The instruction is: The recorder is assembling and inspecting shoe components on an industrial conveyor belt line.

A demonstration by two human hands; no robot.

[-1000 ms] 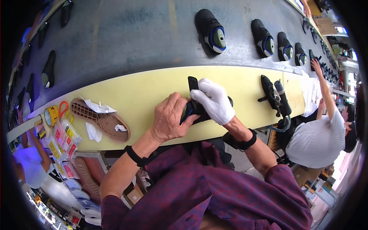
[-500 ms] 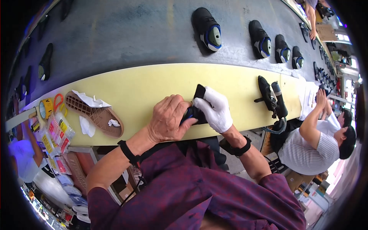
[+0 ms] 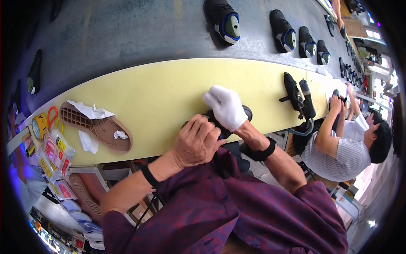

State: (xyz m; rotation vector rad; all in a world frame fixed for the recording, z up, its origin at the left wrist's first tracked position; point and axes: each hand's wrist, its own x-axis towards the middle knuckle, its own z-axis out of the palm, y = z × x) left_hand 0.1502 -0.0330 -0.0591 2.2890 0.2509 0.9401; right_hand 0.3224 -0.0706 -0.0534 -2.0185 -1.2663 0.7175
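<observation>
Black blue-trimmed shoe (image 3: 248,113), partly hidden, bare left hand (image 3: 196,142) grasping its left end, white cloth-gloved right hand (image 3: 227,109) curled atop, hold indiscernible.

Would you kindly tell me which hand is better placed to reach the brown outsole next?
Probably the left: the bare left hand is nearer the brown outsole, on that side of the yellow tabletop; the gloved right hand is farther off. Both hands are at the black shoe, though.

The right hand (image 3: 226,109) wears matt cloth; the desk (image 3: 165,93) looks smooth, the sole (image 3: 101,130) rubbery and gridded, the packets (image 3: 58,149) glossy plastic.
</observation>
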